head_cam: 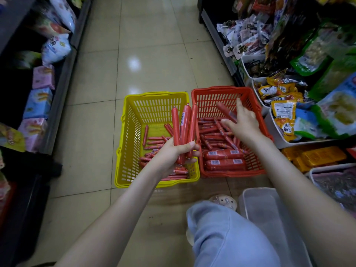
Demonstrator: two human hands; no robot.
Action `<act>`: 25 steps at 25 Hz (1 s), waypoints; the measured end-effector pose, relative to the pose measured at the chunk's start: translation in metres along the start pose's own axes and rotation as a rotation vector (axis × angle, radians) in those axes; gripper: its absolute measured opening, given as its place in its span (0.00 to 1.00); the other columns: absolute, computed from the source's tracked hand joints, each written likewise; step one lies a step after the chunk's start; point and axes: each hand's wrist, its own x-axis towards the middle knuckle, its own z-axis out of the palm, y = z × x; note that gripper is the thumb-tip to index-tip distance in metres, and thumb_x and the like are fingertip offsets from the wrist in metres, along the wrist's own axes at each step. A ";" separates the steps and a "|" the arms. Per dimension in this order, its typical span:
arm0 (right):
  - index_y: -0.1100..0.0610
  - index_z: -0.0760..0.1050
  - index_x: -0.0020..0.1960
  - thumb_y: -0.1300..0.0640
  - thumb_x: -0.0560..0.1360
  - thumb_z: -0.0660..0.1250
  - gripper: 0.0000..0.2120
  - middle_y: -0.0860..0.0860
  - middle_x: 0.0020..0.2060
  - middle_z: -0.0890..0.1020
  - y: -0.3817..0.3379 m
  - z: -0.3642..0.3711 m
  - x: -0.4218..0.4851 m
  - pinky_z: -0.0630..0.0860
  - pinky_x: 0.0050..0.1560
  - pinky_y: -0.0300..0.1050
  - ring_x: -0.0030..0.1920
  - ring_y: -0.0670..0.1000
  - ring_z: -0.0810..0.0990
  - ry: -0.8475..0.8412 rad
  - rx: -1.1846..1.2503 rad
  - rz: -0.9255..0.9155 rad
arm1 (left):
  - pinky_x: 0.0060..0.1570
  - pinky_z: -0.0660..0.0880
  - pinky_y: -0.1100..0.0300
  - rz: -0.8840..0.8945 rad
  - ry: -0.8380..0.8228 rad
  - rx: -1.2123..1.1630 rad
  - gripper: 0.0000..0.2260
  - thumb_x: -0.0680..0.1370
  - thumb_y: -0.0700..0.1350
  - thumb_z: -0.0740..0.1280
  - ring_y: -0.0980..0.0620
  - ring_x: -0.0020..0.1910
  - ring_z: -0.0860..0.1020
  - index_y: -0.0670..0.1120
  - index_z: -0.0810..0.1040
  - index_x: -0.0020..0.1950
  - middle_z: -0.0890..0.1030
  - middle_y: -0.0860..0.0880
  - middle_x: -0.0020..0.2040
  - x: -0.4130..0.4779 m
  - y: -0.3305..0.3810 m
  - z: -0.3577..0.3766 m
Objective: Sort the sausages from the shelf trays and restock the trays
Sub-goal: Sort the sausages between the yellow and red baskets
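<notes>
My left hand grips a bunch of several long red sausages, held upright over the yellow basket. Thin red sausages lie loose on that basket's floor. My right hand hovers over the red basket with index finger and thumb spread. A blurred single sausage is in the air just beyond its fingers. The red basket holds a pile of mixed sausages and thick labelled ones at its near side.
Both baskets stand side by side on the tiled aisle floor. An empty clear plastic tray lies beside my knee. Snack shelves line the right and left sides.
</notes>
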 end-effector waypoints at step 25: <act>0.56 0.76 0.59 0.61 0.75 0.67 0.13 0.51 0.52 0.82 0.004 0.002 -0.004 0.76 0.59 0.48 0.56 0.51 0.80 0.254 0.783 -0.067 | 0.29 0.75 0.62 -0.156 -0.068 0.499 0.07 0.78 0.36 0.65 0.54 0.33 0.76 0.41 0.73 0.56 0.79 0.47 0.40 0.002 0.014 -0.045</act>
